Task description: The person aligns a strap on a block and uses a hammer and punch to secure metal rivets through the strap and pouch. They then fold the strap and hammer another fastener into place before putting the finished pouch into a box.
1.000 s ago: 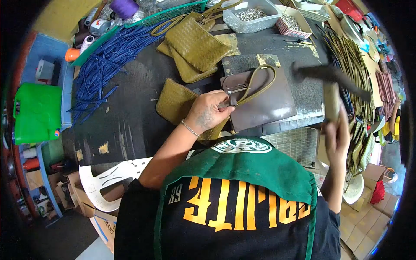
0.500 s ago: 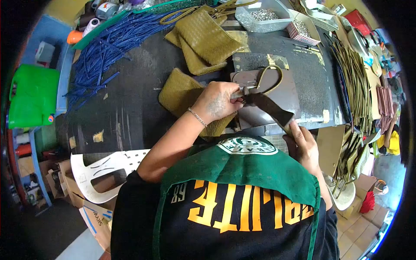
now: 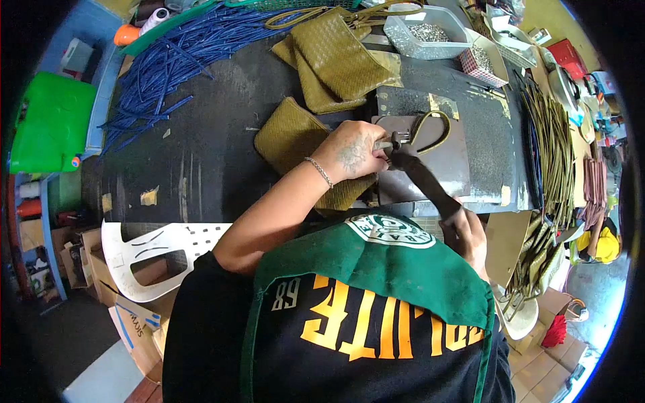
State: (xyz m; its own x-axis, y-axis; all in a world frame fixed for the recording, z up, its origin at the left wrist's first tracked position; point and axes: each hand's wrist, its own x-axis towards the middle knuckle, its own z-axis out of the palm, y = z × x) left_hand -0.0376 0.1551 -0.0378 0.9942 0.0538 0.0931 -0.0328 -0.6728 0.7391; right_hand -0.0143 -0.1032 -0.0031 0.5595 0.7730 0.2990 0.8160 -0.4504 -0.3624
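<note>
My left hand [image 3: 356, 151] is closed round a slim metal punch [image 3: 381, 144], its fingers pinched together over a brown pad [image 3: 453, 161]. Right at the fingertips, a dark hammer [image 3: 423, 181] meets the punch area, its head overlapping the metal there. The hammer's handle end is gripped in my right hand [image 3: 468, 235], slightly blurred, by the table's front edge. A looped olive strap [image 3: 443, 138] lies on the pad just beyond the punch. Under my left wrist rests an olive woven pouch [image 3: 285, 138], partly covered by the forearm.
More olive woven pouches [image 3: 342, 57] are stacked farther back. Blue strips [image 3: 164, 74] spread over the back left. A clear bin [image 3: 430, 37] and a checked box [image 3: 484, 64] hold small metal pieces. Olive strips [image 3: 554, 154] hang at the right, and a white chair [image 3: 144, 269] stands front left.
The view has shifted a little. My right hand and the hammer's handle have swung lower and nearer to me, while my left hand keeps its grip on the punch.
</note>
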